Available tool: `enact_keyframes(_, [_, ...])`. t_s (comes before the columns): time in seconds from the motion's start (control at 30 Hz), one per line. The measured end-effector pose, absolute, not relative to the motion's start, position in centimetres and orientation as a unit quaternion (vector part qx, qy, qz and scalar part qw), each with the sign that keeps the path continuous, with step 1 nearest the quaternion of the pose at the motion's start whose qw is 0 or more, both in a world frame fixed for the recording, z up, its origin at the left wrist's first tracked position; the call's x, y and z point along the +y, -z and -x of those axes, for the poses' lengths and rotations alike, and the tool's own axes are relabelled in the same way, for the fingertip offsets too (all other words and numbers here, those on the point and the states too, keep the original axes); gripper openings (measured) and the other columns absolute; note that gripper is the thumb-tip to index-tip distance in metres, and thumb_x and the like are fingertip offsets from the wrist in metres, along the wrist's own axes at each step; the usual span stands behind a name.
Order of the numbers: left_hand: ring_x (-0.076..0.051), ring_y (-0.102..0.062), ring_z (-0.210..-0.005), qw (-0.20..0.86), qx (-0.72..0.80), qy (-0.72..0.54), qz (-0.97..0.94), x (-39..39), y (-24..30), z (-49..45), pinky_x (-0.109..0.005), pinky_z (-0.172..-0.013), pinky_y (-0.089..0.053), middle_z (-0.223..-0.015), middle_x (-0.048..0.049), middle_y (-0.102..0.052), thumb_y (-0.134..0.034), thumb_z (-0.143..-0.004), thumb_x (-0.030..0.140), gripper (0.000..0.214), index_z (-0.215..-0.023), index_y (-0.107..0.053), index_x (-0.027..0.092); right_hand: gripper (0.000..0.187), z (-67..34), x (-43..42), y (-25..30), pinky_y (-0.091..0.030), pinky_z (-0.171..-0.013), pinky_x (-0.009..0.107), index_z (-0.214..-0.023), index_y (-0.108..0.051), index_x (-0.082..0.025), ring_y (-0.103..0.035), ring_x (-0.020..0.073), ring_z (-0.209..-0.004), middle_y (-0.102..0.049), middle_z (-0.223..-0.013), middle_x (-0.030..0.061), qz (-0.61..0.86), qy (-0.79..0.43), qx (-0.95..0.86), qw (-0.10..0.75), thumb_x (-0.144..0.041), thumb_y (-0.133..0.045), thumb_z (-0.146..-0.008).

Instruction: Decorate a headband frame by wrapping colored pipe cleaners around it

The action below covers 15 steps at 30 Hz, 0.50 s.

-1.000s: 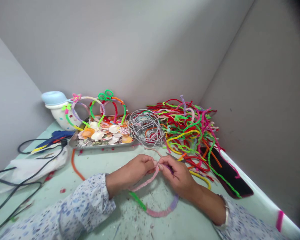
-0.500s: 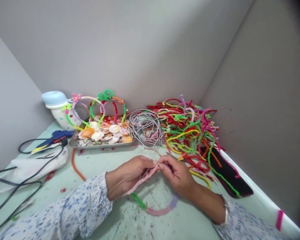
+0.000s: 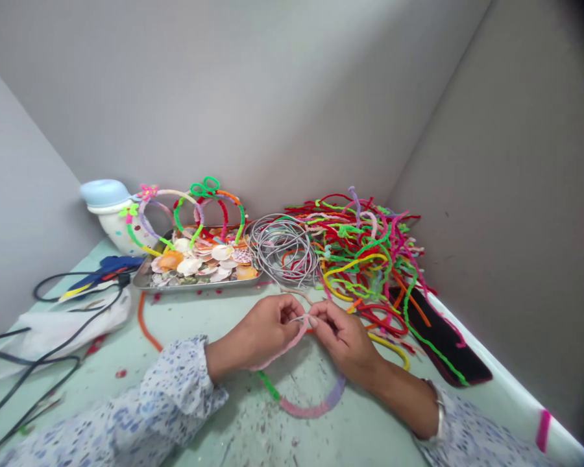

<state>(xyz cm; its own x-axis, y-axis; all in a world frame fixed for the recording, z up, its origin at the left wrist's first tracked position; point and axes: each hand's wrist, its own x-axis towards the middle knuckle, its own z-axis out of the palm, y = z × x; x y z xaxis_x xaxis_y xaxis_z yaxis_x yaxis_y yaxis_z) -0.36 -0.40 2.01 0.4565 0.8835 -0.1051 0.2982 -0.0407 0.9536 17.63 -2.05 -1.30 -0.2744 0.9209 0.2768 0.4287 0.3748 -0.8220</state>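
Between my hands, low over the table, is a wire hoop (image 3: 304,410) wrapped in green, pink and purple pipe cleaner. A pale pink pipe cleaner (image 3: 288,350) hangs in a curve from my fingertips and passes beneath my left hand (image 3: 263,332). That hand is closed, thumb and fingers curled around the hoop's bare grey wire; part of its grip is hidden. My right hand (image 3: 346,337) pinches the upper end of the pink pipe cleaner against the wire. Fingertips of both hands are close together, with a short stretch of wire showing between them.
Behind my hands stand a metal tray (image 3: 199,285) of seashells with finished headbands (image 3: 175,192), a grey wire coil (image 3: 285,250) and a heap of pipe cleaners (image 3: 365,240). Red-handled scissors (image 3: 382,318) lie at the right. Black cables (image 3: 43,357) and a white bottle (image 3: 119,224) are left.
My left fingertips have shifted slightly left and up, away from my right ones, and bare wire now shows between them. The pink pipe cleaner hangs closer to my left hand. My right hand barely moved.
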Motion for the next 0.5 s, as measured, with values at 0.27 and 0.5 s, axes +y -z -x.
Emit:
enact_keyframes(0.27, [-0.011, -0.048, -0.058, 0.396, 0.473, -0.298, -0.729, -0.83, -2.15, 0.23, -0.020, -0.052, -0.033, -0.065, 0.0019, -0.058, -0.057, -0.079, 0.026, 0.010, -0.076, -0.061, 0.018, 0.012, -17.57, -2.19, 1.08, -0.043, -0.064, 0.024, -0.093, -0.056, -0.021, -0.055, 0.0139, -0.068, -0.062, -0.077, -0.0005, 0.446, -0.326, -0.741, 0.382, -0.027, -0.046, -0.092])
enact_keyframes(0.5, [-0.012, -0.049, -0.056, 0.455, 0.468, -0.295, -0.698, -0.82, -1.97, 0.26, -0.021, -0.050, -0.034, -0.065, 0.0008, -0.059, -0.057, -0.080, 0.030, 0.014, -0.079, -0.062, 0.017, 0.010, -17.66, -2.25, 1.17, -0.042, -0.063, 0.025, -0.093, -0.055, -0.021, -0.055, 0.0143, -0.067, -0.062, -0.077, 0.0001, 0.439, -0.297, -0.754, 0.389, -0.024, -0.046, -0.092])
